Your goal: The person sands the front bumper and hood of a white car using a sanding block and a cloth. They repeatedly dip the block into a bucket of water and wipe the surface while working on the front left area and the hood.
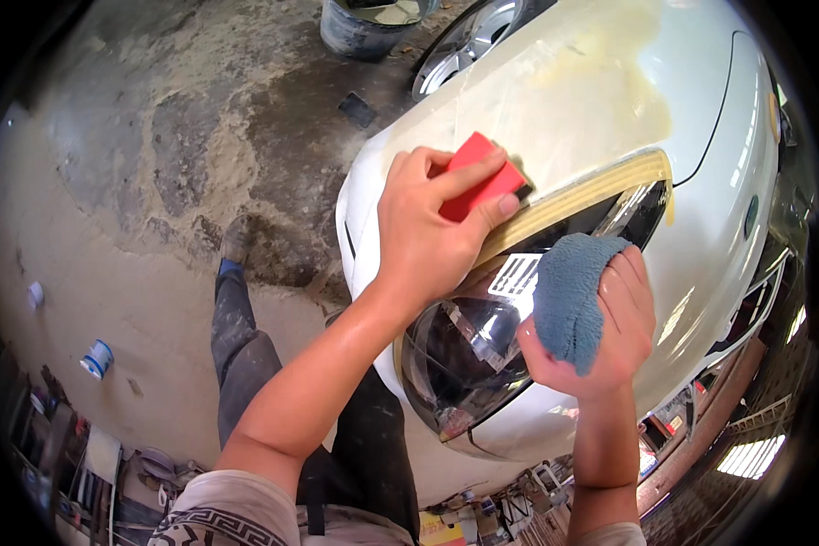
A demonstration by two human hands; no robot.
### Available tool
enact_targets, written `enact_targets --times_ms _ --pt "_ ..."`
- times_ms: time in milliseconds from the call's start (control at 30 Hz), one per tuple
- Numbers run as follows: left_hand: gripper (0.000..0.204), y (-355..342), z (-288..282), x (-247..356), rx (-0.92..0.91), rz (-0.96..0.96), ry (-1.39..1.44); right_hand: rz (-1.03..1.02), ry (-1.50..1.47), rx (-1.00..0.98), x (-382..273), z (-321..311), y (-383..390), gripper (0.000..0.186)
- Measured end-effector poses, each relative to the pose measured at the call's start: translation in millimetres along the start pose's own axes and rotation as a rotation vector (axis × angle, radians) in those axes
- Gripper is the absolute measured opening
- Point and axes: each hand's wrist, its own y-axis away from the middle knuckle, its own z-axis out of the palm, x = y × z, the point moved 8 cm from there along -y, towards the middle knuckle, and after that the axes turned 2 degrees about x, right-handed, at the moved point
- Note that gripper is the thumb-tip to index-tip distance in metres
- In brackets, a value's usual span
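Left hand: this hand (pixel 428 218) pinches the red block, thumb on one side and fingers over the other
Red block: the block (pixel 482 190) is up on the front side of the car, just beside the yellow tape; it has a dark strip at its edge and looks like it rests on the car
Right hand: this hand (pixel 622 332) is closed around the blue-gray cloth, with the thumb bent in close to it
Blue-gray cloth: the fuzzy cloth (pixel 569 305) is bunched up in front of the headlight; I cannot tell if it touches the car
White car: the shiny car (pixel 723 218) has a big tan patch (pixel 601 91) above the tape
Yellow tape: the tape (pixel 614 179) runs along the top edge of the headlight
Headlight: the big clear light (pixel 464 355) has bright shine spots on it
Wheel: a silver wheel (pixel 471 55) is at the top, next to the bucket
Bucket: a dirty bucket (pixel 364 35) stands on the floor
Floor: the floor (pixel 127 255) is dusty, with dark and pale parts
Small tub: a white and blue tub (pixel 97 359) is off to the left
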Motion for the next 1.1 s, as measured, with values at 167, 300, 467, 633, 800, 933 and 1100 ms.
enact_targets --times_ms 167,300,467,633,800,933,1100 --pt "0.044 -54 6 -1 0.068 0.078 -0.141 0.09 0.021 0.108 2 -8 11 0.044" --pt "0.046 -64 9 -8 0.088 0.031 -0.052 0.053 0.042 0.232 0 -18 10 0.059" --pt "0.044 3 -3 0 0.0 0.037 -0.042 -0.031 -0.212 0.334 13 -14 3 0.076" --pt "0.044 -81 12 -3 0.092 0.063 -0.026 0.201 0.252 -0.064 -5 -4 -22 0.04" --pt "0.045 -46 8 -4 0.053 0.054 -0.114 0.202 0.025 0.051 7 0 -17 0.027" --pt "0.041 -4 -3 0 -0.014 0.045 -0.075 0.048 -0.05 0.113 1 -1 -14 0.027" --pt "0.046 -81 11 -19 0.05 0.019 0.052 0.044 -0.129 0.077 -6 -1 -19 0.027"
